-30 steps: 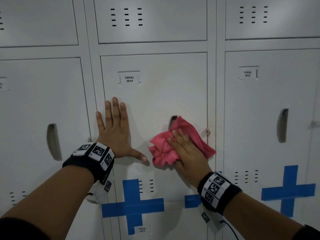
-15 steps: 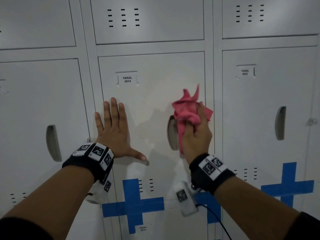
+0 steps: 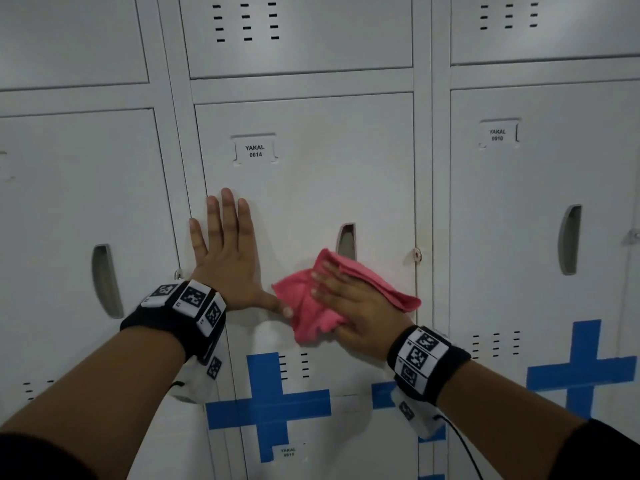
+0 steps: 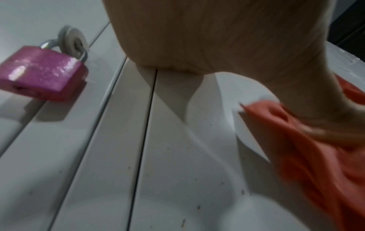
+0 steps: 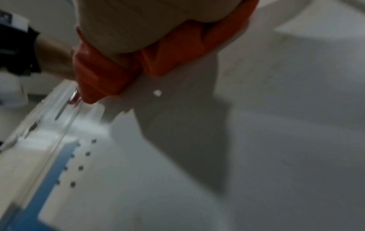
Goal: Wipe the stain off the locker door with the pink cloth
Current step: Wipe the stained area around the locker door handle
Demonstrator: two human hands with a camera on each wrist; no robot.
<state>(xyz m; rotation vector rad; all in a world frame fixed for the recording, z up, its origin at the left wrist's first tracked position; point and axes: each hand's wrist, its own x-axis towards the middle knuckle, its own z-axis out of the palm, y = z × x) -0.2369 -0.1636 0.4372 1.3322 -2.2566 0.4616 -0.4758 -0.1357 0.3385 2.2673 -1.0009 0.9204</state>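
Right hand (image 3: 360, 306): flat over the pink cloth (image 3: 308, 313), fingers extended, palm pressing it against the locker door (image 3: 329, 188); thumb grip hidden, cloth pinned rather than clenched
Pink cloth: bunched beneath the palm, folds spilling out left and right of the hand, just below the recessed handle (image 3: 347, 241); its left edge is close by the left thumb, contact unclear
Left hand (image 3: 228, 258): released, fingers straight and spread, palm flat on the door's left side, thumb pointing toward the cloth
Stain: not discernible on the door
Pink padlock (image 4: 39, 73): hangs from the neighbouring door's hasp, left of the left hand
Label (image 3: 255, 150): YAKAL 0014, above the hands
Blue tape cross (image 3: 268, 407): low on the door
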